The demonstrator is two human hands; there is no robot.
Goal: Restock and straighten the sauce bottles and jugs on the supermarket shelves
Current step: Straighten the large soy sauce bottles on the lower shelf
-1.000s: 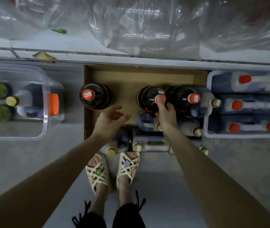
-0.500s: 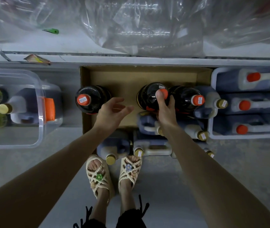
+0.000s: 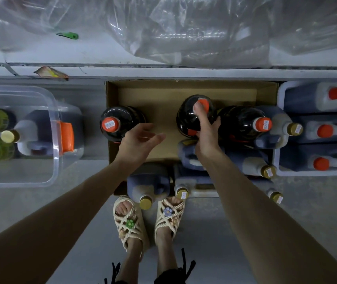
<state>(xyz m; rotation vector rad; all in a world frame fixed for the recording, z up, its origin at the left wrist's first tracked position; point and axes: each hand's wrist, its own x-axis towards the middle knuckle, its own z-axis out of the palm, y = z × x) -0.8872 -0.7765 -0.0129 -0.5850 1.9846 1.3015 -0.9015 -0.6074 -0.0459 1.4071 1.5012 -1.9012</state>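
Three dark sauce bottles with orange caps stand in a cardboard box (image 3: 163,91) on the floor. My right hand (image 3: 205,132) grips the neck of the middle bottle (image 3: 186,117), its thumb against the cap. A second bottle (image 3: 241,124) stands right beside it. My left hand (image 3: 138,138) hovers with relaxed fingers next to the left bottle (image 3: 120,124), holding nothing. Several jugs with gold caps (image 3: 149,185) lie at the box's front.
A clear plastic bin (image 3: 40,111) with a jug and green bottles sits at left. A white crate (image 3: 282,160) of orange-capped jugs lies at right. Above runs a shelf edge (image 3: 163,71) with crumpled plastic wrap. My sandalled feet (image 3: 149,220) stand on the grey floor.
My right hand has pushed the middle bottle a little deeper into the box. My left hand has stayed near the left bottle, fingers slightly more spread.
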